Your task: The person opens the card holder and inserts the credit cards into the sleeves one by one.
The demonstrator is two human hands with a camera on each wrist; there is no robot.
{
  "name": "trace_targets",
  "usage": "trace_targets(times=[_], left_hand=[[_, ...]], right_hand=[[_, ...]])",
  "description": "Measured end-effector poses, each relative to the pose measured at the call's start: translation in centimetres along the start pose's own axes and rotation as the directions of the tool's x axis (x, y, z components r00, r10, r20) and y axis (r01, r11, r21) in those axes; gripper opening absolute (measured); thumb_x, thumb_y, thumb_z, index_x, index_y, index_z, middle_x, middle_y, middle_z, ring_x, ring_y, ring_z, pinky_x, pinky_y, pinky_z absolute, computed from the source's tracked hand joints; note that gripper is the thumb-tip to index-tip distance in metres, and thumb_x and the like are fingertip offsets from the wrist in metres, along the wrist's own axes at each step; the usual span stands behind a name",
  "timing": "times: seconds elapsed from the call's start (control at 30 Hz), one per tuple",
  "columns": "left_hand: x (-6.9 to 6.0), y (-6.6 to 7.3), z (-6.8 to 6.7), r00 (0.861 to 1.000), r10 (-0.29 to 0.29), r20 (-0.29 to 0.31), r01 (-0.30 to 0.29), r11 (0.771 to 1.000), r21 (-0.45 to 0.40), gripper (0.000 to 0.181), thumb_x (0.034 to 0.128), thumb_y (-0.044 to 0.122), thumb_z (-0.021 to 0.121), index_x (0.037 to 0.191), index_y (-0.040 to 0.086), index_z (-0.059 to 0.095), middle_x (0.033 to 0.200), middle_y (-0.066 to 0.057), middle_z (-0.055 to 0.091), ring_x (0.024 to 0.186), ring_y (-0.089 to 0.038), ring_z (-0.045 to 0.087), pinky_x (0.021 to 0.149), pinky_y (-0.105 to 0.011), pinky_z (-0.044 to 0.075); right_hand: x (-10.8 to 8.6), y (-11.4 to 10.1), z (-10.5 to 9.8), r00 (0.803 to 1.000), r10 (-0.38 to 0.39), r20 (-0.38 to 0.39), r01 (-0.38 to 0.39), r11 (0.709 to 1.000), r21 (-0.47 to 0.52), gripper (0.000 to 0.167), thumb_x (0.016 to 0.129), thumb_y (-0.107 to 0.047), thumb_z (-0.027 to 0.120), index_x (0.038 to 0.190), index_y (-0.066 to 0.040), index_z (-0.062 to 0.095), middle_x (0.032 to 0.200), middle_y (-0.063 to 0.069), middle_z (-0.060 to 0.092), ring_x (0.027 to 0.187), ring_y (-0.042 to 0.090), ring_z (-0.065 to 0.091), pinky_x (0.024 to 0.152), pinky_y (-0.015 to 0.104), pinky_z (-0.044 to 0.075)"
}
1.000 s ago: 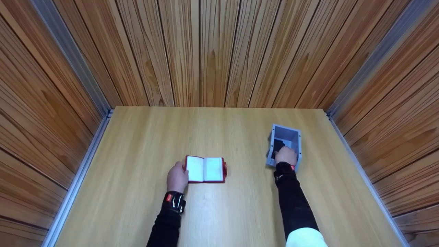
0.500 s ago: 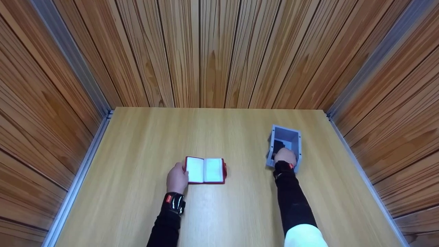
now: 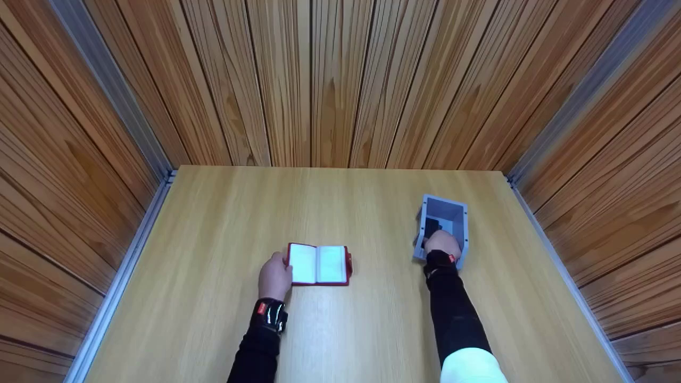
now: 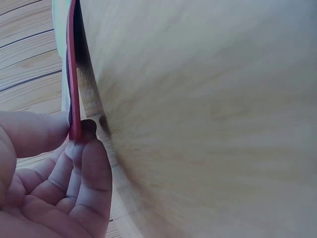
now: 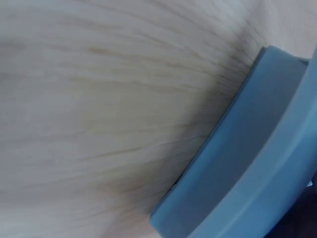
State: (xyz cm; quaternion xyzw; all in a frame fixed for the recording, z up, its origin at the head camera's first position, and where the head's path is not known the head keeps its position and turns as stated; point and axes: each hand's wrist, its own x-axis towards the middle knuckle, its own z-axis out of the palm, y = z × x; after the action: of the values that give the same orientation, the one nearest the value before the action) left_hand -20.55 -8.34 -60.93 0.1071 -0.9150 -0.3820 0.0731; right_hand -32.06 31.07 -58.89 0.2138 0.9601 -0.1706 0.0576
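Note:
A small booklet [image 3: 331,264] with a red cover and white pages lies open, with a red tab along its right side. My left hand [image 3: 275,275] holds its left edge in the head view. The left wrist view shows thumb and fingers pinching the red cover [image 4: 74,89]. To the right, my right hand [image 3: 443,244] reaches down into a grey-blue open-topped box [image 3: 448,206]. Something black [image 3: 431,227] lies in the box beside that hand. My right fingertips are hidden, so any grip there is unseen. Only the box's outer wall [image 5: 237,148] fills the right wrist view's corner.
The wooden table [image 3: 239,207] carries the booklet and, at its right side, the box. Wood-panelled walls [image 3: 330,80] enclose it at the back and both sides, with metal rails [image 3: 117,287] along the side edges.
My right hand has shifted very slightly inside the box. The left hand and the booklet stay practically where they were.

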Motion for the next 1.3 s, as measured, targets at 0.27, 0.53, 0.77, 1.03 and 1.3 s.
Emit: trace_targets(times=[0.27,0.53,0.77,1.03,1.3], left_hand=[[0.0,-0.1,0.1,1.000,0.005,-0.003,-0.005,1.000,-0.007,0.012,0.0864,0.000,0.070,0.093,-0.003,0.060,0.087,-0.017,0.067,0.084,-0.034,0.065,0.074,-0.048,0.051],[-0.1,0.0,0.0,0.999,-0.033,0.032,0.033,0.999,-0.016,0.012,0.0884,0.001,0.069,0.097,-0.003,0.061,0.092,-0.017,0.068,0.088,-0.034,0.065,0.076,-0.047,0.051],[-0.1,0.1,-0.1,0.999,-0.030,0.040,0.031,0.999,-0.008,0.014,0.0890,0.001,0.068,0.099,-0.004,0.060,0.093,-0.017,0.067,0.090,-0.035,0.065,0.078,-0.047,0.051],[-0.1,0.1,0.0,0.998,-0.041,0.038,0.042,0.999,-0.021,0.013,0.0888,0.001,0.068,0.098,-0.004,0.061,0.091,-0.017,0.067,0.087,-0.033,0.065,0.075,-0.046,0.051],[0.0,0.2,-0.1,0.997,-0.063,0.043,0.064,0.997,-0.030,0.013,0.0893,0.001,0.068,0.099,-0.004,0.061,0.094,-0.018,0.067,0.090,-0.035,0.065,0.077,-0.047,0.051]], right_hand=[[-0.1,-0.2,-0.1,0.999,0.033,-0.006,-0.033,0.999,0.024,0.040,0.093,-0.032,0.062,0.107,0.005,0.071,0.113,0.025,0.067,0.100,0.038,0.065,0.073,0.056,0.053],[-0.4,0.2,0.2,0.997,0.016,-0.073,-0.008,0.994,0.110,0.045,0.095,-0.029,0.061,0.110,0.012,0.064,0.108,0.030,0.065,0.097,0.042,0.065,0.076,0.057,0.053],[-0.7,-0.3,-0.4,0.988,-0.024,-0.153,0.061,0.969,0.241,0.037,0.100,-0.017,0.053,0.119,0.015,0.053,0.109,0.032,0.062,0.105,0.045,0.060,0.089,0.053,0.047],[-0.5,-0.7,-0.7,0.983,0.027,-0.180,0.038,0.936,0.350,0.032,0.097,-0.009,0.052,0.119,0.014,0.049,0.111,0.034,0.062,0.109,0.047,0.058,0.095,0.053,0.044],[-1.0,-0.8,-1.3,0.968,0.019,-0.252,0.086,0.911,0.402,0.025,0.092,-0.003,0.052,0.112,0.013,0.050,0.104,0.034,0.062,0.105,0.049,0.058,0.093,0.054,0.044]])
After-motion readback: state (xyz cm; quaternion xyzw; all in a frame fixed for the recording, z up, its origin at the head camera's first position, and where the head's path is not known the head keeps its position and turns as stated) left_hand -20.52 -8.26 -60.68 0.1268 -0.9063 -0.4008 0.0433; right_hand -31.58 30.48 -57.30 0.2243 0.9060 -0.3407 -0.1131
